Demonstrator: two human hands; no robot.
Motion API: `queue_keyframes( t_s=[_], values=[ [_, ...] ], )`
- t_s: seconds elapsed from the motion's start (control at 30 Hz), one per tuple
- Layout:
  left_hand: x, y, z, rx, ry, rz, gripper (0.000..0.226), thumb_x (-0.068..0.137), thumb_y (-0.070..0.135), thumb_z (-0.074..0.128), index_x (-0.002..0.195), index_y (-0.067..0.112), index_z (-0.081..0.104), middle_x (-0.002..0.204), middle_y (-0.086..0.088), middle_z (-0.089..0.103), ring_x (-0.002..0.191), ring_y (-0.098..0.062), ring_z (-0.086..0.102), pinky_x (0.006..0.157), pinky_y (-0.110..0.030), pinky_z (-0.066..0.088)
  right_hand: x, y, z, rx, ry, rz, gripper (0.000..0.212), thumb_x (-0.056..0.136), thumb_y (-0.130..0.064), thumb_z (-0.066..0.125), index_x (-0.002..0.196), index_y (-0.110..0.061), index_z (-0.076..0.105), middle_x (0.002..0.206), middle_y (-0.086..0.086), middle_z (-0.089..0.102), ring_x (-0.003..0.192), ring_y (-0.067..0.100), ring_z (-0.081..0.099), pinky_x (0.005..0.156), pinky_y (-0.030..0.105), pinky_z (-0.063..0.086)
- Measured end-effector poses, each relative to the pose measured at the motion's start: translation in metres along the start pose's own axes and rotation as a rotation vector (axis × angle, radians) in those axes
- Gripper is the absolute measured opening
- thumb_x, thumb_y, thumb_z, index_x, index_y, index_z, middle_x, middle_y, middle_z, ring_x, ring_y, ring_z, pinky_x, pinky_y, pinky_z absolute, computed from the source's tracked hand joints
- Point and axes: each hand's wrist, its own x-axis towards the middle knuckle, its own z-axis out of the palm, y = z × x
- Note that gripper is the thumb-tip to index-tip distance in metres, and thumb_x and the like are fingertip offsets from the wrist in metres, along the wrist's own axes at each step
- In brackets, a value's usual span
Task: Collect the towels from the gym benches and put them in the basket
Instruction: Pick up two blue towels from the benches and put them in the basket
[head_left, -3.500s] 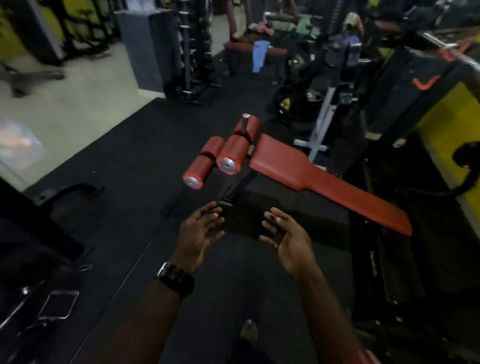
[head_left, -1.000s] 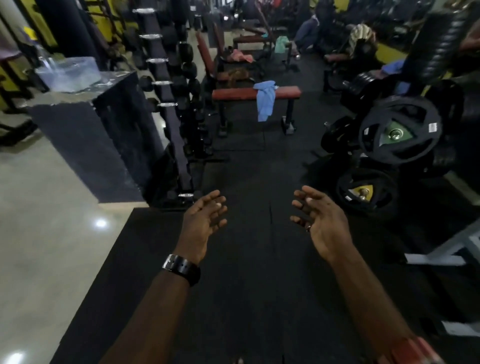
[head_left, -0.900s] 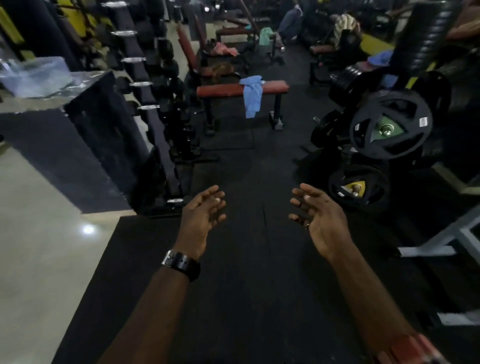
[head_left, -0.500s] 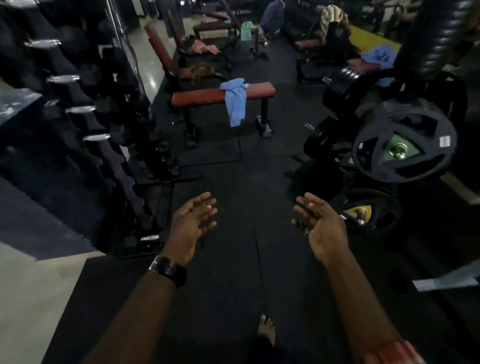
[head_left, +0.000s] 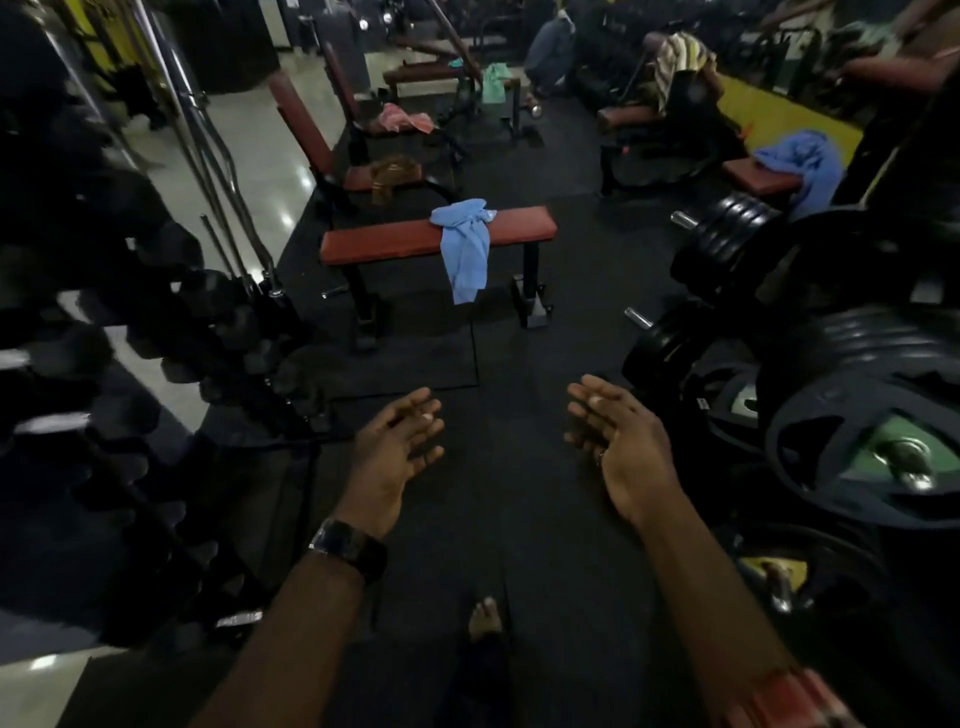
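A blue towel (head_left: 466, 248) hangs over the front of a flat red bench (head_left: 384, 240) straight ahead. Behind it a brown towel (head_left: 393, 175) lies on an incline bench seat, and a pink towel (head_left: 402, 117) sits on the bench beyond. A green towel (head_left: 496, 82) hangs further back. On the right, another blue towel (head_left: 802, 163) drapes a red bench, and a striped towel (head_left: 679, 58) lies on a machine. My left hand (head_left: 392, 457) and my right hand (head_left: 621, 444) are held out open and empty, well short of the flat bench. No basket is in view.
A dumbbell rack (head_left: 119, 364) lines the left side. Stacked black weight plates (head_left: 852, 415) crowd the right. Black rubber floor (head_left: 498, 499) runs between them toward the bench. My bare foot (head_left: 485, 616) shows at the bottom. A person (head_left: 550, 47) crouches far back.
I have walked forward down the aisle, so the flat bench with the blue towel is nearer and larger. Both hands have stayed open and empty in front of me.
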Motion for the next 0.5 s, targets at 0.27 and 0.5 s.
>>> queue_keyframes(
  t_s=[0.27, 0.5],
  values=[
    [0.225, 0.047, 0.075, -0.042, -0.058, -0.033, 0.027, 0.094, 0.006, 0.057, 0.108, 0.025, 0.071, 0.114, 0.001, 0.075, 0.104, -0.016, 0.070, 0.075, -0.033, 0.056, 0.204, -0.056, 0.032, -0.076, 0.036, -0.019, 0.023, 0.095, -0.009, 0.052, 0.104, -0.019, 0.070, 0.118, 0.006, 0.071, 0.111, 0.023, 0.064, 0.084, 0.041, 0.052],
    [0.393, 0.093, 0.162, 0.006, -0.125, -0.041, 0.027, 0.096, 0.005, 0.055, 0.110, 0.022, 0.069, 0.114, -0.001, 0.073, 0.106, -0.019, 0.068, 0.079, -0.034, 0.056, 0.378, -0.092, 0.037, -0.029, 0.081, -0.044, 0.026, 0.094, -0.012, 0.053, 0.114, -0.017, 0.069, 0.118, 0.002, 0.072, 0.112, 0.021, 0.064, 0.080, 0.038, 0.054]
  ],
)
